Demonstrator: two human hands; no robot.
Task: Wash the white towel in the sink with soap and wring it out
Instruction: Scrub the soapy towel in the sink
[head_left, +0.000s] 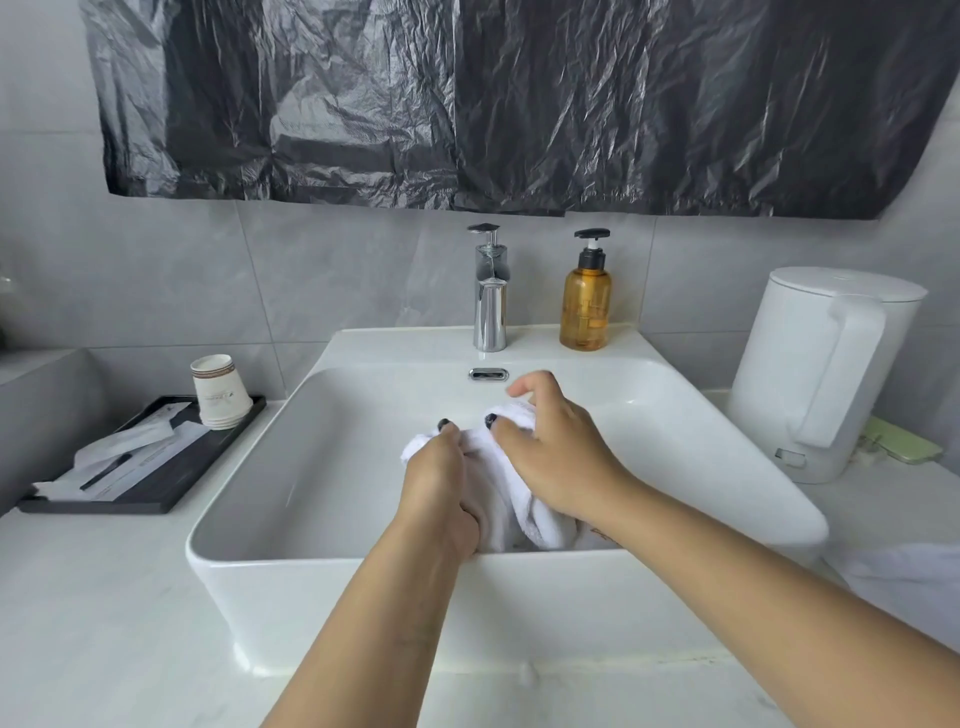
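Towel: bunched white cloth towel (511, 499) low in the white ceramic sink (291, 441), centre of frame, kept over the basin probably so water drains there
Left hand (439, 488): fingers curled tight round 1 end
Right hand (553, 457): thumb and lower fingers pinch the other end, forefinger lifted; looks set for scrubbing or twisting
Soap: amber plastic pump bottle (586, 306) on the ledge beside the chrome tap (490, 306), within reach
Writing: label on bottle too small to read

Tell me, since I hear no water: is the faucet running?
Off: no stream falls from the faucet into the sink.
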